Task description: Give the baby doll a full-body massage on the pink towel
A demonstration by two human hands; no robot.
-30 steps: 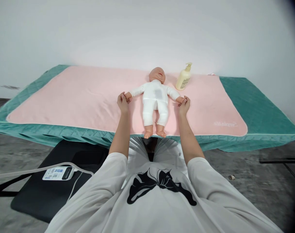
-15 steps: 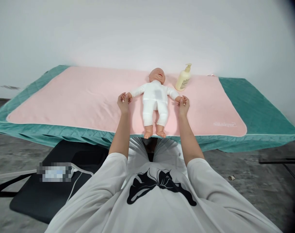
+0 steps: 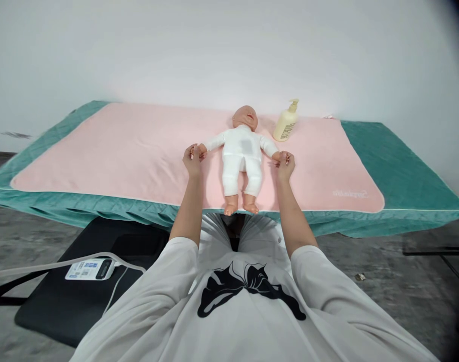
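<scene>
Head: one doll (image 3: 241, 151), one pump bottle (image 3: 286, 124)
Left hand (image 3: 192, 163), right hand (image 3: 286, 169): each grasping one doll hand
Doll: lies between the fingers, feet at table's (image 3: 399, 168) near edge

We see a white-suited doll (image 3: 241, 157) with a grey chest patch (image 3: 246, 146), a pink mat (image 3: 139, 151), a quilted green cover (image 3: 399, 166), a pale yellow bottle (image 3: 286, 125); our white shirt (image 3: 252, 332) bears a black print (image 3: 219, 288).

A pump bottle (image 3: 286, 124) stands upright on the pink mat (image 3: 139, 151), which lies over a green cover (image 3: 399, 166). Behind is a pale wall (image 3: 214, 45). A white device (image 3: 85, 270) lies on something flat and black (image 3: 56, 311); a scrap (image 3: 360, 277) lies on the grey floor (image 3: 384, 296).
</scene>
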